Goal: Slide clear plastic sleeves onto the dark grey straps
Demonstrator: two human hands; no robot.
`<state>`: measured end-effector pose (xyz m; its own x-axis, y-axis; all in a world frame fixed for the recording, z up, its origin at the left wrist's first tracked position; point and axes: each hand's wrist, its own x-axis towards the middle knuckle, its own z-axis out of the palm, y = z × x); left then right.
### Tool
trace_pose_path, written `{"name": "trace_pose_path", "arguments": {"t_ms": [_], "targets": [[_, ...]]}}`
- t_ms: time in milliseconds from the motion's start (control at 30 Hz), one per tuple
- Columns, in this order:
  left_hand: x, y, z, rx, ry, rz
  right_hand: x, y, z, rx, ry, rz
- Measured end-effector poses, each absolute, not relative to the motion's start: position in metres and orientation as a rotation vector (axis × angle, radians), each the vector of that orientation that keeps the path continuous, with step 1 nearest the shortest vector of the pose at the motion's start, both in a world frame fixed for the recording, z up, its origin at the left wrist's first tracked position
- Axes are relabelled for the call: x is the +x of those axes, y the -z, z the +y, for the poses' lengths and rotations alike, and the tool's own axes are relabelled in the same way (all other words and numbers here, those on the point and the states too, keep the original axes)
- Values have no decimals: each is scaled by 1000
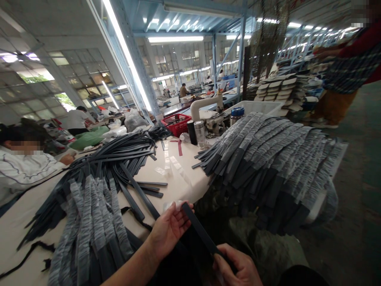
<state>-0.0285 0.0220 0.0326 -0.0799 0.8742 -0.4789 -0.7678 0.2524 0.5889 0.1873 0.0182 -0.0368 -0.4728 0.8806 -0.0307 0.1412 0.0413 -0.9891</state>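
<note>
Low in the view, my right hand (236,265) grips a flat dark grey strap (200,230) between thumb and fingers. The strap slants up and left, its squared end lying by the fingertips of my left hand (169,228). That hand is turned palm up with curled fingers, and a bit of clear plastic film (174,205) sticks out between thumb and fingers. Left of it on the table lie straps in crinkled clear plastic (89,222). Beyond them is a heap of bare dark straps (119,151). The lower end of the held strap is hidden by my right hand.
A big pile of plastic-wrapped straps (268,159) hangs over the edge at right. On the pale table (151,169) lie clear plastic strips (178,169). Behind stand a glass bottle (200,133), red basket (176,124) and sewing machine (208,109). A person (26,163) sits at left.
</note>
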Motion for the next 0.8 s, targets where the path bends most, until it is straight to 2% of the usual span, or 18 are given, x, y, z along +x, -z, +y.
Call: {"name": "trace_pose_path", "arguments": {"t_ms": [400, 533, 667, 800], "targets": [[-22, -31, 19, 192, -1332, 951, 186, 43, 20, -1014, -1499, -1691], [-22, -31, 17, 219, -1287, 1021, 190, 45, 21, -1025, -1677, -1451], [-20, -35, 8, 398, -1040, 1196, 190, 27, 43, -971, -1814, -1288], [-14, -41, -3, 662, -760, 1238, 173, -4, 70, -703, -2007, -1452]]}}
